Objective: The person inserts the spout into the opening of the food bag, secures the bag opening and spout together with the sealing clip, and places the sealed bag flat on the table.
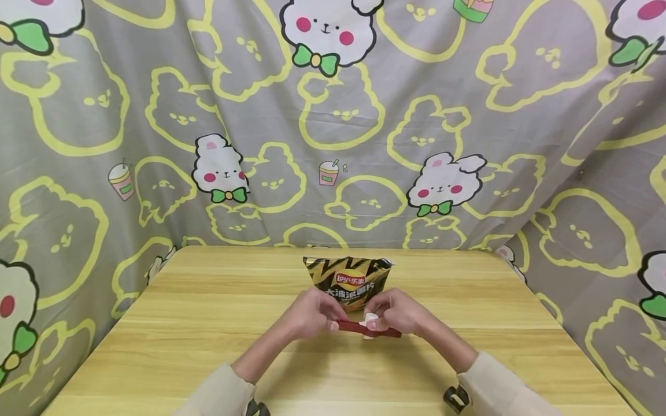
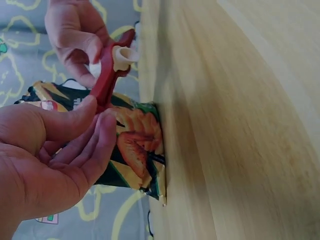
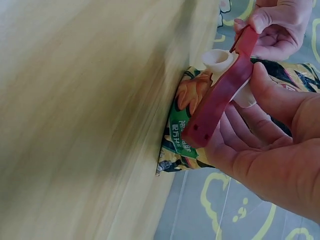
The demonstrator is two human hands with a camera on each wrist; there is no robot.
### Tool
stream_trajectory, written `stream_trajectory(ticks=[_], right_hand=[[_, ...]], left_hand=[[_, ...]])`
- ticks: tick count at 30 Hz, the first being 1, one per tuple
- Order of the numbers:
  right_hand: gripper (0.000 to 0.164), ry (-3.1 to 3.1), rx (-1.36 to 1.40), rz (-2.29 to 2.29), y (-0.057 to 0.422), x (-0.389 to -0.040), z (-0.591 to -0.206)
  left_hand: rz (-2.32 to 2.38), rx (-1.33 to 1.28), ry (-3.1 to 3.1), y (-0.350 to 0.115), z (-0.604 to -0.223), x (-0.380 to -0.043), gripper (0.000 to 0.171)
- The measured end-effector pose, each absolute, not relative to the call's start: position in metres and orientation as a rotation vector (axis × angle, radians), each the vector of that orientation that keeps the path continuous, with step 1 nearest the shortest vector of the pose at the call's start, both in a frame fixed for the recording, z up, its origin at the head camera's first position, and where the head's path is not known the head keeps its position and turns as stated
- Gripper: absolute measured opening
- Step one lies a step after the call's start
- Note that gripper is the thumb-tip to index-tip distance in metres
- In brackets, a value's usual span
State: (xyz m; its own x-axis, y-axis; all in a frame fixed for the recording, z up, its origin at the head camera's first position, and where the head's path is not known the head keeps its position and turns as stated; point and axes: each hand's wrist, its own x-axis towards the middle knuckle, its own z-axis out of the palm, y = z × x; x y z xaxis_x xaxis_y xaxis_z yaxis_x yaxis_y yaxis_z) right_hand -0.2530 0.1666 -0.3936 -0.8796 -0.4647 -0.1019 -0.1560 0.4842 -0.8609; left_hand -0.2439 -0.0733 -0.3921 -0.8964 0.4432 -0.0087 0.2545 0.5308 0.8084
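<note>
The red clip (image 3: 220,102) is held above the table (image 1: 130,346), on the near side of the chip bag (image 1: 350,281), with its long axis roughly parallel to the table's far edge. The left hand (image 1: 312,315) pinches the left end of the clip between thumb and fingertips. The right hand (image 1: 398,315) pinches the clip by its white spout (image 3: 218,57), thumb on one side and fingers on the other; how firmly either hand presses cannot be told. The spout shows on both sides of the red body, and its flared, open mouth is on the side toward the table. The chip bag stands upright on the table, about midway between the left and right edges and closer to the far edge than the hands are; its front, with a red and yellow logo, faces the hands. Pale sleeves (image 1: 221,393) cover both forearms. A grey curtain (image 1: 354,225) with yellow outlines and white cartoon animals hangs beyond the far edge and along both sides.
</note>
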Motion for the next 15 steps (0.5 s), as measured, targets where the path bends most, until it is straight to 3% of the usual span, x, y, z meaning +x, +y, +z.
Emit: stream_trajectory(ticks=[9, 15], right_hand=[[0.017, 2.552, -0.527, -1.249, 0.1644, -0.2518, -0.3978], [0.016, 2.585, -0.533, -1.23, 0.1634, -0.2524, -0.3992]], left_hand=[[1.277, 0.617, 2.538, -0.0721, -0.3962, -0.244, 0.022], [1.404, 0.515, 2.442, -0.0718, -0.3987, -0.2425, 0.01]])
